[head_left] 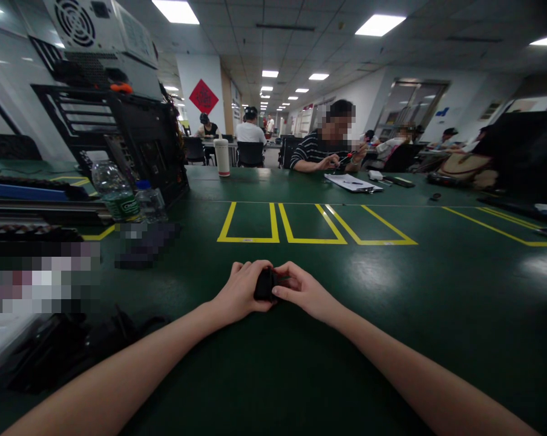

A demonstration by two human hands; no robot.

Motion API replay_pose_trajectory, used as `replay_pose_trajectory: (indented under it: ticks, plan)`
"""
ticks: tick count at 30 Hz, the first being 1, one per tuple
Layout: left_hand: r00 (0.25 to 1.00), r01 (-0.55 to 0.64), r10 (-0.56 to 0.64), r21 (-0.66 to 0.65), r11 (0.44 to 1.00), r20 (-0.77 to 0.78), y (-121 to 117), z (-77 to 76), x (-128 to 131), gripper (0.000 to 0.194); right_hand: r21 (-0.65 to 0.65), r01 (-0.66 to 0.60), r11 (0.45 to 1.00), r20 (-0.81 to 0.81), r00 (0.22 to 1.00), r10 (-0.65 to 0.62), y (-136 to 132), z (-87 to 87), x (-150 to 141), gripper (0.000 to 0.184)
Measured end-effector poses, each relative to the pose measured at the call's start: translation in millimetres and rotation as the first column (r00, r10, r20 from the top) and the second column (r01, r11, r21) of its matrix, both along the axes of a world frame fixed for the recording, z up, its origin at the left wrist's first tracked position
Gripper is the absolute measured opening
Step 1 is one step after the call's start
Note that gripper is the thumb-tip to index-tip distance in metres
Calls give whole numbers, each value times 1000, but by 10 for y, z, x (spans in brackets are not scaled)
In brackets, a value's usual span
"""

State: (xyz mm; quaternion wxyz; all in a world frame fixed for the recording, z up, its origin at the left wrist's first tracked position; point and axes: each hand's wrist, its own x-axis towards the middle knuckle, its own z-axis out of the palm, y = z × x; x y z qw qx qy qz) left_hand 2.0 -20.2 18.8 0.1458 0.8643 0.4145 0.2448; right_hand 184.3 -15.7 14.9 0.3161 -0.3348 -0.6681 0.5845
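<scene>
A small black block-shaped object (265,285) is between my two hands, low over the green tabletop (273,375); its exact kind I cannot make out. My left hand (242,289) wraps round it from the left, fingers over the top and thumb below. From the other side my right hand (306,292) grips its right edge with thumb and curled fingers. Parts of the object are covered by my fingers. Beyond the hands, yellow tape outlines (248,240) mark the table.
To the left stand a water bottle (114,188), a smaller blue-capped bottle (150,200) and a black computer case (146,139) with a power supply (105,27) above it. A cream tumbler (221,156) stands farther back. Across the table sits a person (319,148) near a clipboard (354,183).
</scene>
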Motion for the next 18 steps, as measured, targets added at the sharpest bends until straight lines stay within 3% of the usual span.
replay_pose_trajectory:
  ticks: [4, 8, 13, 18]
  plan:
    - [1000, 5, -5, -4, 1000, -19, 11, -10, -3, 51, 2, -39, 999, -44, 998, 39, 1, -3, 8, 31]
    - [1000, -2, 2, 21, 1000, -1, 45, -71, 4, 53, 22, -2, 1000, -53, 999, 3, 7, -16, -2, 21]
    - [1000, -24, 23, 48, 999, 11, 91, -158, 23, 54, 29, 28, 999, -20, 999, -27, 10, -23, -5, 26]
    - [1000, -25, 24, 42, 999, 5, 68, -118, 22, 54, 19, 2, 1000, -19, 1000, -1, 11, -32, 15, 28]
